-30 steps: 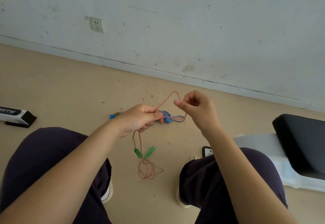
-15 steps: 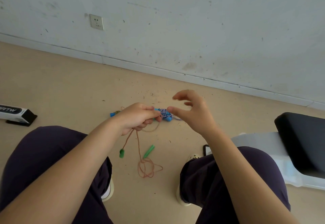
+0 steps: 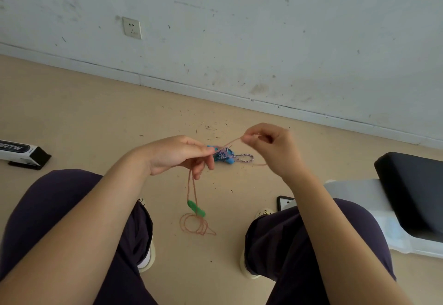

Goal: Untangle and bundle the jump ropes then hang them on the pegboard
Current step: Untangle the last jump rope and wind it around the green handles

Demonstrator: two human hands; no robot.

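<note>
Orange, thin and string-like, the jump rope runs taut between your two hands. Your left hand pinches it with curled fingers, and two strands hang from there down to the smooth green handles, which dangle just above loose coils on the tan floor. Your right hand pinches the rope's upper end between thumb and forefinger, the other fingers curled. Beyond your hands, a braided blue-and-white rope with blue handles lies bundled on the floor, one small loop sticking out to the right
</note>
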